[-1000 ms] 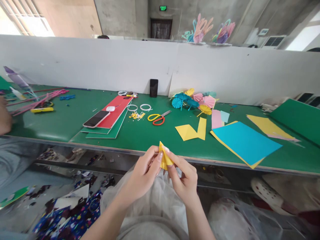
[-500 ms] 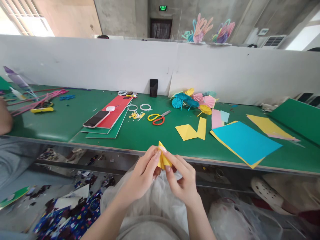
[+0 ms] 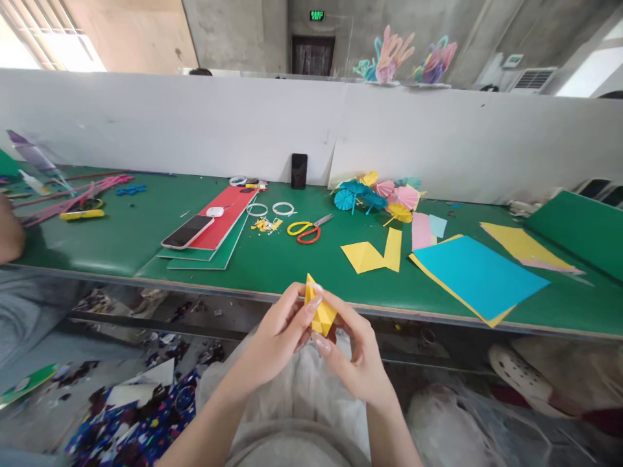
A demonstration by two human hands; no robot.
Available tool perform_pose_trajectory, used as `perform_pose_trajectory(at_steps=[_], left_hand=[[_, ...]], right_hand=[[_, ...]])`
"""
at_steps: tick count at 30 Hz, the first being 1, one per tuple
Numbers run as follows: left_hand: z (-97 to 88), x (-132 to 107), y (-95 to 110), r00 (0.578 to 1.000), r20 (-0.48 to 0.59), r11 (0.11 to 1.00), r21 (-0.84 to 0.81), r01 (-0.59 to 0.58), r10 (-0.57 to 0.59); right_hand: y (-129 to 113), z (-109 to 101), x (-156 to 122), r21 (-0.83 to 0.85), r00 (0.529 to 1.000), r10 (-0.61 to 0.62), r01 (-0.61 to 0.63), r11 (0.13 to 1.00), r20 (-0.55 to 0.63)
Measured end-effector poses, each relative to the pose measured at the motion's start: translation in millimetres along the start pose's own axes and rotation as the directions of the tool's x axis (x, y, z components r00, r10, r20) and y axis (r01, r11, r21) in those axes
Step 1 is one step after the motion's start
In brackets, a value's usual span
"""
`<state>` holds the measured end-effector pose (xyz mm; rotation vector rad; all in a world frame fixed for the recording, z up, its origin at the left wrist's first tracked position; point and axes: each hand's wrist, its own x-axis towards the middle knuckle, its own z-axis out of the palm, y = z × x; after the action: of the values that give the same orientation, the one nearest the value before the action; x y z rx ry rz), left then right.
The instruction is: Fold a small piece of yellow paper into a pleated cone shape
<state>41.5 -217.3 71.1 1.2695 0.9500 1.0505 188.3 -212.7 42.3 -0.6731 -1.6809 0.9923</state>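
Observation:
Both my hands hold a small folded yellow paper piece [image 3: 319,310] in front of my lap, just below the near edge of the green table [image 3: 272,263]. My left hand [image 3: 280,337] pinches its left side with thumb and fingers closed on it. My right hand [image 3: 353,353] grips its right and lower side, fingers curled round the paper. The paper is folded to a point that sticks up between my fingertips.
On the table lie yellow cut paper [image 3: 372,254], a blue sheet on a yellow one [image 3: 479,275], scissors [image 3: 307,229], a phone [image 3: 187,231] on red and green sheets, small paper umbrellas [image 3: 374,194] and white rings [image 3: 270,209]. Another person's hand [image 3: 10,227] is at far left.
My hands have turned the yellow paper slightly and shifted their grip; my right fingers now curl lower under it. The table's things have not moved.

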Motion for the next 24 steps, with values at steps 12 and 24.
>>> perform_pose_trajectory(at_steps=[12,24], left_hand=[[-3.4,2.1,0.9,0.995,0.081,0.988,0.14,-0.062,0.051],[-15.1,6.9,-3.6,0.988,-0.123,0.967,0.246,-0.064,0.097]], right_hand=[[0.0,-2.7,9.0,0.318,0.911,0.4,-0.409,0.855,0.097],[-0.1,-6.4,9.3,0.297,0.871,0.49,-0.476,0.828,0.031]])
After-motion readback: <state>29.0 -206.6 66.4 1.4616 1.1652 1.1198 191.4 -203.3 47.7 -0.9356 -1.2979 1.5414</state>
